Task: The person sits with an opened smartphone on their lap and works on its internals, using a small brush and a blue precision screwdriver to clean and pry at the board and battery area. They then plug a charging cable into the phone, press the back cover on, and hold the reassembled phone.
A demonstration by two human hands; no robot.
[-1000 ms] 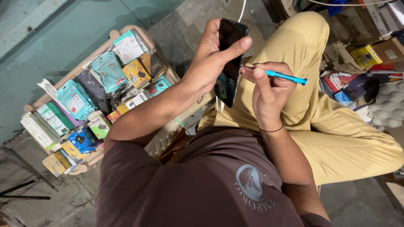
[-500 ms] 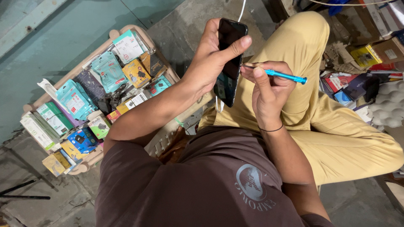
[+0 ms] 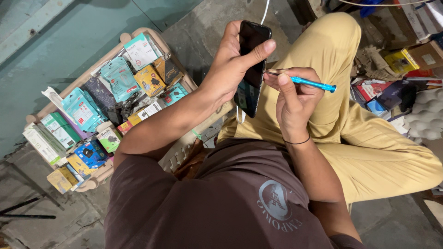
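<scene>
Left grip point(image 3: 230, 69) holds phone point(image 3: 251, 64) (packet-filled tray point(image 3: 184, 83) beside).

Barely anything shifts: the left hand point(image 3: 230, 69) tips the black phone point(image 3: 251, 64) slightly, while the right hand point(image 3: 293, 99) nudges the blue screwdriver point(image 3: 311, 84) along its edge.

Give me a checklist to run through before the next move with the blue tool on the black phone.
1. Left hand holds the black slab-shaped smartphone upright, thumb across its face: ok.
2. Right hand pinches the slim blue metal screwdriver in a firm grip: ok.
3. Tool tip meets the phone's side edge: cannot tell, fingers hide the contact.
4. Phone screen dark: ok.
5. White cable above the phone clear of both hands: ok.
6. Tan plastic tray of small packets stands apart from the left elbow: ok.
</scene>
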